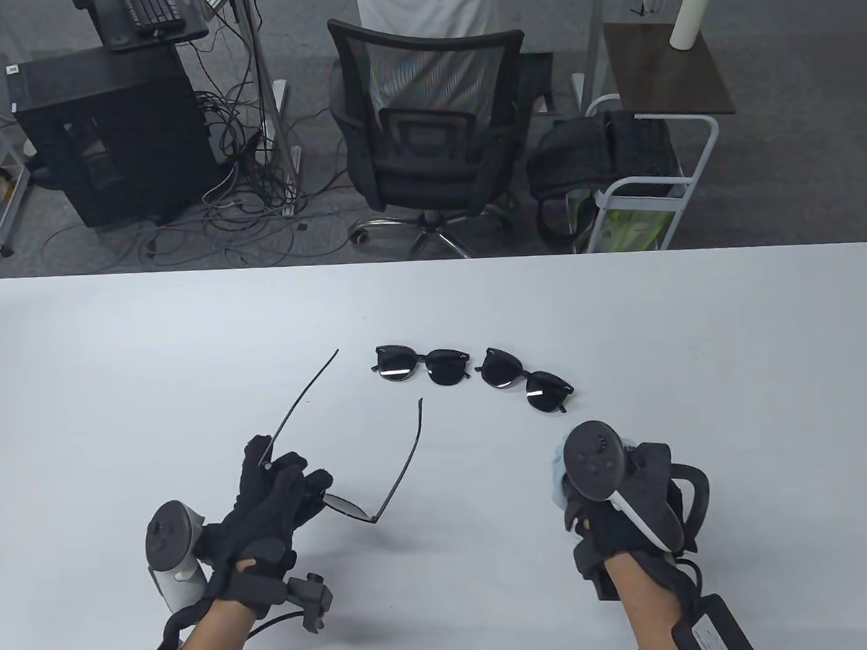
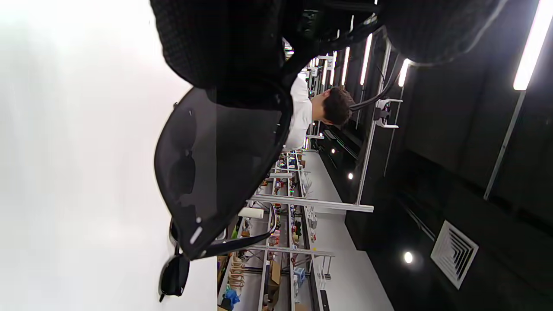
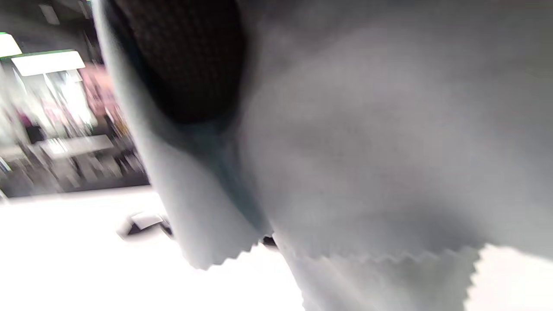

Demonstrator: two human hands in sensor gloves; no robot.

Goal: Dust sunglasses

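Observation:
My left hand (image 1: 286,482) grips a pair of black sunglasses (image 1: 355,508) by one lens, with both temple arms unfolded and pointing away over the white table (image 1: 119,367). In the left wrist view the held dark lens (image 2: 216,172) fills the middle below my gloved fingers (image 2: 224,47). My right hand (image 1: 592,505) holds a pale blue-grey cleaning cloth (image 1: 559,477), which fills the right wrist view as cloth (image 3: 367,151) with a zigzag edge. Two more pairs lie on the table: one pair (image 1: 421,365) at the centre and another (image 1: 528,380) beside it.
Beyond the table's far edge stand an office chair (image 1: 425,124) with a person seated behind it, a black computer case (image 1: 109,131) with tangled cables, and a white cart (image 1: 643,179) holding a bag.

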